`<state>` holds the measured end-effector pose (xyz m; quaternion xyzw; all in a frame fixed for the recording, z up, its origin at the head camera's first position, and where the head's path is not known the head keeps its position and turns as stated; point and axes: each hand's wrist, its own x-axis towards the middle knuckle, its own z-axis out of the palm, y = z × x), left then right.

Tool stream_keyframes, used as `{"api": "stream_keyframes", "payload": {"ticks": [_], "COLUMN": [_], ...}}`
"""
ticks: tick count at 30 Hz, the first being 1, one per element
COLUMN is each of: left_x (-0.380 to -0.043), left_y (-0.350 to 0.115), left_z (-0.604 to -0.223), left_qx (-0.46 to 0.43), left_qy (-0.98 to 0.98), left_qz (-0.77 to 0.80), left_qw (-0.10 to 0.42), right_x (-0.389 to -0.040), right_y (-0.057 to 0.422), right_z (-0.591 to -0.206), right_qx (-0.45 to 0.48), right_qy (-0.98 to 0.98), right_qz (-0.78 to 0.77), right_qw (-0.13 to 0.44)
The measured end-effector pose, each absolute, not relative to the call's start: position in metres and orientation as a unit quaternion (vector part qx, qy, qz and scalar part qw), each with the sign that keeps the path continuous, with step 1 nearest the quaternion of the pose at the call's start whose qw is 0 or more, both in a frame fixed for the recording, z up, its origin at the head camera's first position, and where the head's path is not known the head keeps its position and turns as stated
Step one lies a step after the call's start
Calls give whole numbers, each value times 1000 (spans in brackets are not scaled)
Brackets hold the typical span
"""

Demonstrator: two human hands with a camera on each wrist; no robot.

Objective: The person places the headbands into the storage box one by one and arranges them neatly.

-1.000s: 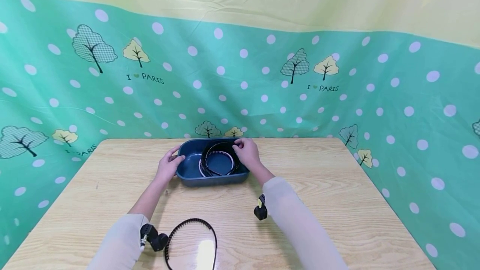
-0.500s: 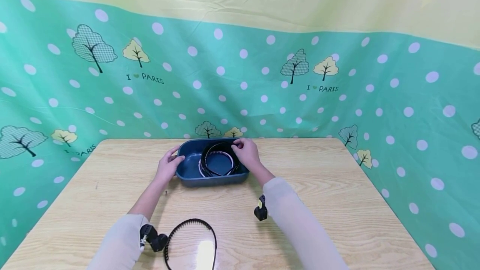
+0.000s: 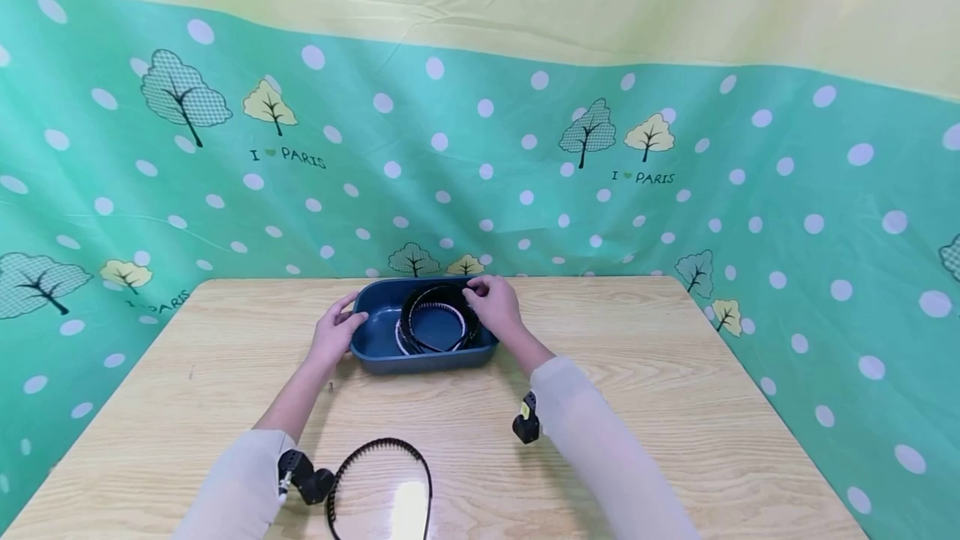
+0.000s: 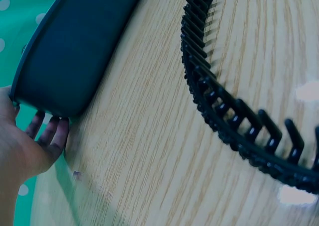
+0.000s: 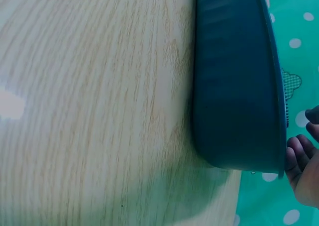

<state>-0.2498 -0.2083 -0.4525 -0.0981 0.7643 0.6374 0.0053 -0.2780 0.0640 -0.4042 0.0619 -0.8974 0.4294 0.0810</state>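
A dark blue plastic basin (image 3: 382,332) stands at the table's back edge, holding several headbands (image 3: 407,325), black and pale ones, nested in its right half. My left hand (image 3: 332,333) grips the basin's left end, thumb over the rim and fingers against the outside wall. My right hand (image 3: 497,307) is at the basin's right end; thumb and index finger pinch the edge of a black headband there, partly hidden by the hand. In the right wrist view the other fingers (image 5: 294,159) curl beside the rim. A black toothed headband (image 3: 386,442) lies on the table near my left forearm.
The wooden table (image 3: 637,440) extends toward me on both sides of the arms. A green dotted cloth (image 3: 525,215) hangs directly behind the basin and along the right side. Wrist cameras (image 3: 306,477) project from both sleeves, the left one close to the loose headband.
Both hands stay at the basin, and the headbands inside keep their places. The right sleeve and its camera have shifted very slightly to the right; the head view has drifted a little.
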Motion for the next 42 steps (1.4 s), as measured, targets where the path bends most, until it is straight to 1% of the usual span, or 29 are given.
{"api": "stream_keyframes", "payload": {"ticks": [11, 26, 42], "left_x": [-249, -249, -250], "left_y": [-209, -208, -208], "left_z": [-452, -452, -453], "left_qx": [-101, -100, -99], "left_qy": [766, 764, 763], "left_qz": [635, 637, 639], "left_qw": [8, 7, 3], "right_x": [-272, -254, -233], "right_y": [66, 66, 66], "right_z": [-399, -391, -382], "right_qx": [95, 147, 195], "right_qy": [-900, -901, -887], "right_qz": [417, 404, 417], "right_qw": [77, 60, 31]}}
